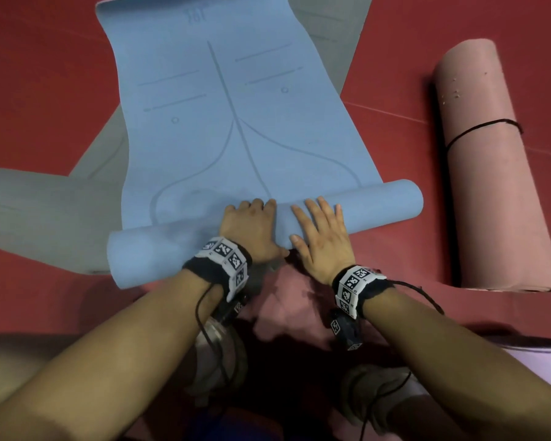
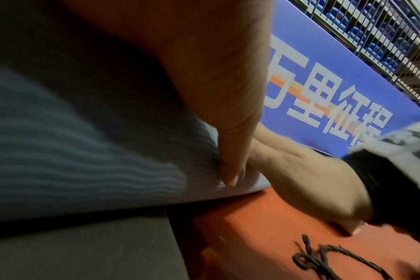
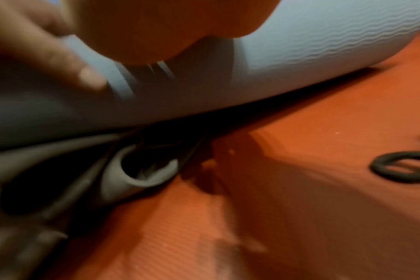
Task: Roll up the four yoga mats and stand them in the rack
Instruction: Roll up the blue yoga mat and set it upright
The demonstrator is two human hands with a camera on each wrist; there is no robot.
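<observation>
Red padded floor (image 1: 45,74) all around us, and here we go with the blue mat (image 1: 236,106), spread over a grey mat (image 1: 29,211) and rolled only at our end. Our left hand (image 1: 252,230) curls over the roll's middle; our right hand (image 1: 322,237) presses flat beside it, fingers spread. It looks soft, light and grippy, so we'd likely do better holding wider apart. A pink mat (image 1: 490,173) lies tied near the floor's right edge.
</observation>
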